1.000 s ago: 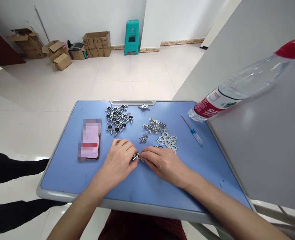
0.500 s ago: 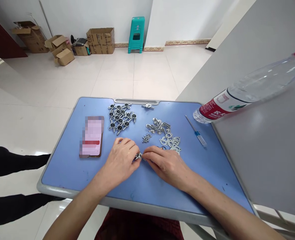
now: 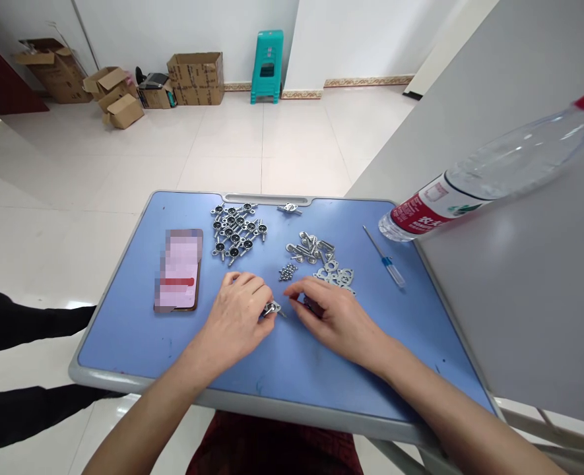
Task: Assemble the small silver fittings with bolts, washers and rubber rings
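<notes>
My left hand (image 3: 239,307) is closed on a small metal flanged fitting (image 3: 272,308), held low over the blue table. Part of the fitting is hidden behind the fingers; a thin end sticks out to the right. A short gap away, my right hand (image 3: 328,307) is curved with thumb and forefinger apart, and nothing shows between their tips. Something dark lies under its palm, mostly covered. Just beyond it are thin flat metal plates (image 3: 345,277), partly hidden by the hand, a small heap of screws (image 3: 288,272) and several larger round-headed metal pieces (image 3: 310,249).
Several metal fittings with black centres (image 3: 232,231) cluster at the back left, beside a phone (image 3: 180,270). One fitting (image 3: 290,209) lies at the far edge. A screwdriver (image 3: 385,257) and a large water bottle (image 3: 450,194) are on the right. Another person's dark-clothed legs (image 3: 24,323) are at left.
My right hand has drawn back to the right from the fitting, and its thumb and forefinger have parted. My left hand keeps its hold. The whole view has shifted slightly.
</notes>
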Tool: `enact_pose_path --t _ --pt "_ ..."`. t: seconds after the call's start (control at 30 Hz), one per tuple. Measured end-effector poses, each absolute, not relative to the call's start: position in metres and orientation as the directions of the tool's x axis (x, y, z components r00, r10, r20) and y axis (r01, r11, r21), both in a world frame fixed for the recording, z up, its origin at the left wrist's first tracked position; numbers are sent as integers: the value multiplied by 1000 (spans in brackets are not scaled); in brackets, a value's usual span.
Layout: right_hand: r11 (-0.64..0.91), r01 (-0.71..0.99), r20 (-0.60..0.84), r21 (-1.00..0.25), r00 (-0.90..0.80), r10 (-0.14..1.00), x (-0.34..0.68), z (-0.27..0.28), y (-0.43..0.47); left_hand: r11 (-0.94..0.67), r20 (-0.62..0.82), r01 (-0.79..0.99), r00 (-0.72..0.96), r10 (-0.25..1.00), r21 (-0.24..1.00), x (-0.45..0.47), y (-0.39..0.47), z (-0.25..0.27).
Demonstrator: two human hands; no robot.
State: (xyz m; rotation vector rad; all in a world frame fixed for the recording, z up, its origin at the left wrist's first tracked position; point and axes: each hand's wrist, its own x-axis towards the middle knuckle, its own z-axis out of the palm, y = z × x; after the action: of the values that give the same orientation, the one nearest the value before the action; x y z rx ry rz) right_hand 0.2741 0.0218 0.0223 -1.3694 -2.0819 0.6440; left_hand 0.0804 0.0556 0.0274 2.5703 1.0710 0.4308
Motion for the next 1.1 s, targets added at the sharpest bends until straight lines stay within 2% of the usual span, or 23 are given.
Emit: enact_pose_path --t 0.13,0.27,0.33,0.43,0.6,0.77,0.93,1.1 --pt "221 586 77 -780 -261 962 282 41 19 -655 150 635 662 735 409 81 55 27" --pt "135 366 39 -921 -258 965 286 49 17 -650 137 636 663 736 415 81 55 26" --pt "117 325 34 -938 -248 968 286 50 18 -650 133 637 664 735 413 80 55 26" --pt "176 391 79 -903 -253 964 284 50 20 -650 126 640 666 735 410 81 55 27" --pt "353 431 295 -830 -198 935 283 52 20 -644 112 650 664 739 403 82 55 30" --pt "388 465 343 -796 -182 922 279 54 14 -643 107 652 664 740 403 82 55 31" --pt "500 431 442 -751 -235 866 274 46 18 -640 92 655 667 740 401 82 55 30" --pt "560 445 473 -699 -300 828 271 41 24 -646 100 655 668 738 391 82 55 30"
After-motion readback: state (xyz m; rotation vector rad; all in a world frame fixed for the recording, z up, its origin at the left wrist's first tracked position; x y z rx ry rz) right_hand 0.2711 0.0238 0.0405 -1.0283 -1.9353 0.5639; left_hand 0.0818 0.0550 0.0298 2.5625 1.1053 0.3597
